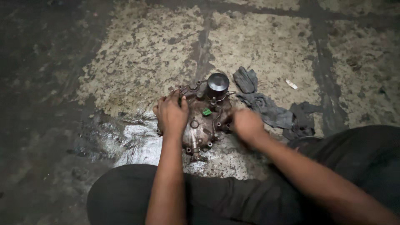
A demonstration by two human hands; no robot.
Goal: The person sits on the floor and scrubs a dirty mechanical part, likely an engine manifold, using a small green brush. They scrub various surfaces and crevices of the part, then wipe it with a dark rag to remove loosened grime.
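A greasy metal engine cover (202,125) lies on the stained floor in front of my knees. A black cylindrical filter (218,86) stands at its far end, and a small green part (206,111) sits near its middle. My left hand (171,114) rests on the cover's left side, fingers curled over its edge. My right hand (247,125) is blurred at the cover's right edge, fingers closed; whether it holds something is unclear.
A dark crumpled rag (266,106) lies on the floor just right of the cover. A small white scrap (291,84) lies beyond it. A wet shiny patch (133,141) spreads left of the cover. My dark-trousered legs (216,200) fill the bottom.
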